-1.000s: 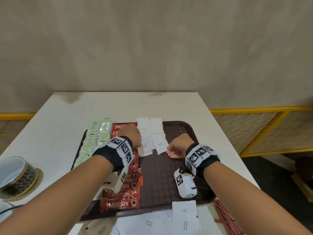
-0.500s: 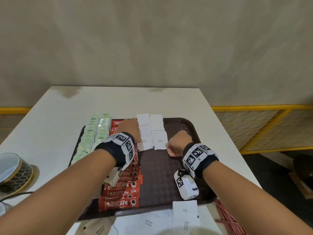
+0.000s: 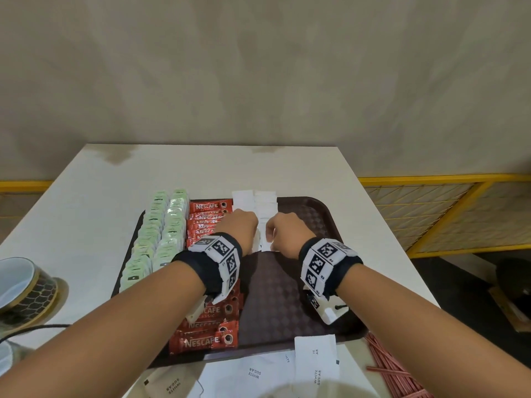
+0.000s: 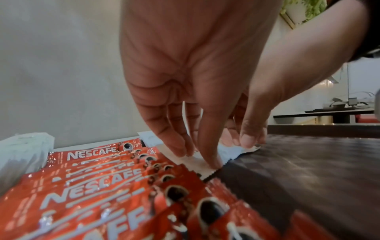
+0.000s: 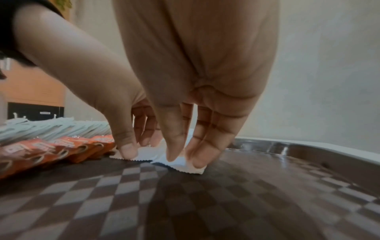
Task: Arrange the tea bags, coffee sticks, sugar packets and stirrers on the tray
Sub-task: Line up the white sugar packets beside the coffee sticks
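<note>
- Tea bags (image 3: 156,239) and coffee sticks (image 3: 207,216) are lined up on the tray (image 3: 321,214), off to my left hand's (image 3: 240,229) outer side.
- Both hands, right hand (image 3: 287,232) too, press straight fingertips on the sugar packets (image 3: 263,222); nothing's gripped.
- Left to do: loose packets (image 3: 316,357) and stirrers (image 3: 393,369) on the worktop (image 3: 86,196) behind my wrists.

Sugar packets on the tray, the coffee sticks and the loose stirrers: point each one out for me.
sugar packets (image 3: 265,206), head view: face of a white packet in the far rows.
coffee sticks (image 3: 204,341), head view: printed front of the nearest red stick.
stirrers (image 3: 386,356), head view: red bundle off the tray's near right corner.
</note>
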`<state>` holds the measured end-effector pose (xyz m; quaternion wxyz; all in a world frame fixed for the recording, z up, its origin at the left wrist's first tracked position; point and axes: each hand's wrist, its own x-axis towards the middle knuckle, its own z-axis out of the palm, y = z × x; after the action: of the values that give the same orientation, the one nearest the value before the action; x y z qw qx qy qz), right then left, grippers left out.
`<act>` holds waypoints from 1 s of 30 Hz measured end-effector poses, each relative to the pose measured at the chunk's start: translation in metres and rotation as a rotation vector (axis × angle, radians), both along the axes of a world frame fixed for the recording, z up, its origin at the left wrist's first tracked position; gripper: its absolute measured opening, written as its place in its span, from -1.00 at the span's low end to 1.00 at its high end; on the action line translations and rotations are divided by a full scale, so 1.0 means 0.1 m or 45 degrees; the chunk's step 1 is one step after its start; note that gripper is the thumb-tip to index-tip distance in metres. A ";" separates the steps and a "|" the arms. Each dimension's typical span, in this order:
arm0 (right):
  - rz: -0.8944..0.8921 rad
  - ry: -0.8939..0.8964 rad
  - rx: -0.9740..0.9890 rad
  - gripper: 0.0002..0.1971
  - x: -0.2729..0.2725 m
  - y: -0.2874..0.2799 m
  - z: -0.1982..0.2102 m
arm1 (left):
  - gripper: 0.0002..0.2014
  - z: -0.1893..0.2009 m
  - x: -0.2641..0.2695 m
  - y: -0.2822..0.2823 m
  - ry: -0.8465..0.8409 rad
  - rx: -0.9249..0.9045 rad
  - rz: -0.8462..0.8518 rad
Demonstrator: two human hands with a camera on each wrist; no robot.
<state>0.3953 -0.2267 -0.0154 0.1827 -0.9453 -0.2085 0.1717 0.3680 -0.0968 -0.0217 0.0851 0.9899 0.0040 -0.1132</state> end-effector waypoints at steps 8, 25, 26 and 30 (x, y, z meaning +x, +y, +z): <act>0.030 0.005 -0.043 -0.80 0.06 -0.03 0.00 | -0.76 -0.03 0.04 0.00 -0.012 0.042 -0.068; 0.275 0.088 -0.132 -0.63 -1.25 -1.04 0.50 | -0.75 0.54 -1.70 -0.16 0.055 -0.286 -0.427; 0.316 0.064 -0.206 -0.54 -1.44 -1.10 0.42 | -0.71 0.43 -1.90 -0.22 0.092 -0.248 -0.488; 0.421 0.120 -0.381 -0.23 -2.09 -1.21 0.13 | -0.40 -0.03 -2.46 -0.37 0.277 -0.110 -0.551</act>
<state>0.1866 -0.3482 -0.0021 0.0195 -0.9058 -0.3241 0.2721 0.1220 -0.1339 -0.0243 0.1001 0.9452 -0.2037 -0.2347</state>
